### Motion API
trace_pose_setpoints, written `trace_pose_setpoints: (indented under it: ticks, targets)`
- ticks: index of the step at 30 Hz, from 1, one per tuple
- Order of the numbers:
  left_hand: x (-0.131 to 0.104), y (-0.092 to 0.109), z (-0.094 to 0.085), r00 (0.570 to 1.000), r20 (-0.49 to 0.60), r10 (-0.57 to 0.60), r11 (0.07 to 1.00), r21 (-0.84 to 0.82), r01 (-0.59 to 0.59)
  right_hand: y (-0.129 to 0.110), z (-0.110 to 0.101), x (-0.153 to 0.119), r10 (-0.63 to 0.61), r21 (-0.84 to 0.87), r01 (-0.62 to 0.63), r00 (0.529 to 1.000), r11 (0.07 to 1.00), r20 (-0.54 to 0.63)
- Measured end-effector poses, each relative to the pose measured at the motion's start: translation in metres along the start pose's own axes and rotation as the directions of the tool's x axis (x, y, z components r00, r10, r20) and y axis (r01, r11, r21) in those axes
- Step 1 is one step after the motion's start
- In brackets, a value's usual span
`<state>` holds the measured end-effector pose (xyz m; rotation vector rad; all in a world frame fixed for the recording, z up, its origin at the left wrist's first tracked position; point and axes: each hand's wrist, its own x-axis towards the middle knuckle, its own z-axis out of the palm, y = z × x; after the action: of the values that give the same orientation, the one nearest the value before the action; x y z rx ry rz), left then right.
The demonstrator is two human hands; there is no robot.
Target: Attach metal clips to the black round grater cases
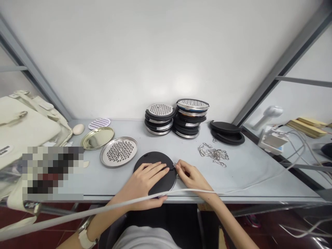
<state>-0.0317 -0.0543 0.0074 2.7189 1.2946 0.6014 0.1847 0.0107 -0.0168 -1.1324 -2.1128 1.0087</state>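
A round black disc lies near the table's front edge. Across its top my left hand rests with fingers stretched out, the thumb at the front rim. At the disc's right edge my right hand pinches a small metal hook, mostly hidden by the fingers. To the right lies a pile of metal hooks. A round metal grater plate is left of the disc, and a shiny round metal plate sits behind it.
Two stacks of black and metal discs stand near the wall. Black round covers lie at the back right. A white bag is at the left. A white cable crosses the front, over my forearms.
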Motion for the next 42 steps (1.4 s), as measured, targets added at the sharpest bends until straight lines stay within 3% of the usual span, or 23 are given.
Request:
trace_pose_setpoints:
  ticks: [9, 15, 20, 26, 42]
  targets:
    - [-0.002, -0.002, 0.001, 1.0, 0.023, 0.007, 1.0, 0.015, -0.008, -0.005, 0.001, -0.005, -0.022, -0.114, 0.016, 0.998, 0.993, -0.055]
    - [-0.002, -0.002, 0.001, 1.0, 0.021, 0.017, 1.0, 0.021, -0.017, -0.005, 0.006, 0.003, 0.072, -0.188, -0.09, 0.992, 0.978, -0.101]
    - [-0.001, 0.0, 0.001, 1.0, 0.03, 0.01, 1.0, 0.025, -0.011, -0.002, 0.001, 0.0, -0.011, -0.129, 0.007, 1.0, 0.992, -0.023]
    - [-0.001, -0.001, 0.002, 0.999, 0.036, 0.006, 1.0, 0.029, -0.007, -0.002, 0.001, -0.005, -0.059, -0.154, 0.05, 0.997, 0.987, -0.053]
    - [-0.001, -0.001, 0.001, 0.999, 0.004, 0.035, 0.999, 0.011, -0.035, -0.007, 0.002, -0.008, -0.071, -0.243, 0.053, 0.995, 0.968, -0.068]
